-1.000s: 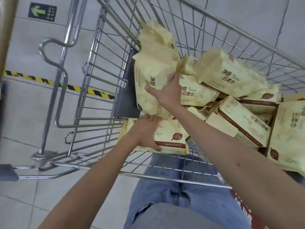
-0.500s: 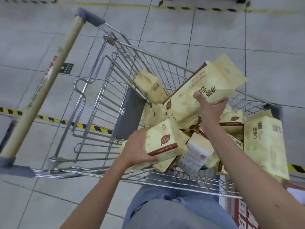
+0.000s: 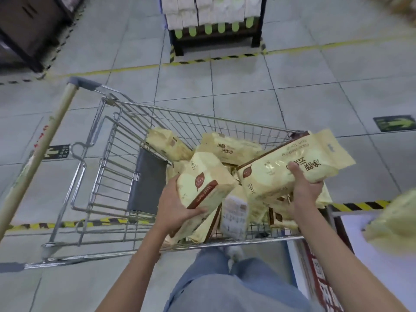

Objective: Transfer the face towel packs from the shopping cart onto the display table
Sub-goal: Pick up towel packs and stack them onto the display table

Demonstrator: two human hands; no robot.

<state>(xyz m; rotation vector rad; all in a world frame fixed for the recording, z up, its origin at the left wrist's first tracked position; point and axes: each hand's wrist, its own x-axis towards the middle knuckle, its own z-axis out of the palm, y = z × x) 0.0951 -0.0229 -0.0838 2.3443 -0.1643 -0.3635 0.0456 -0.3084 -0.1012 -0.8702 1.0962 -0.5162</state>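
A wire shopping cart (image 3: 117,167) stands in front of me with several pale yellow face towel packs (image 3: 227,147) piled in its right half. My left hand (image 3: 173,206) grips a small yellow pack with a brown band (image 3: 203,180), lifted above the pile. My right hand (image 3: 304,188) holds a larger yellow pack (image 3: 315,163) from below, raised over the cart's right end. At the right edge lies another yellow pack (image 3: 394,224), blurred, on the white display table (image 3: 355,257).
The cart's wooden handle (image 3: 38,165) runs along the left. Yellow-black tape (image 3: 67,224) crosses the tiled floor under the cart. A dark rack of white packs (image 3: 213,19) stands at the back, a dark shelf (image 3: 29,25) at top left. My jeans-clad legs (image 3: 225,284) are below.
Both hands have lifted their packs out of the pile and carried them toward the right. My view has pulled back and up, showing the whole cart and the table edge.
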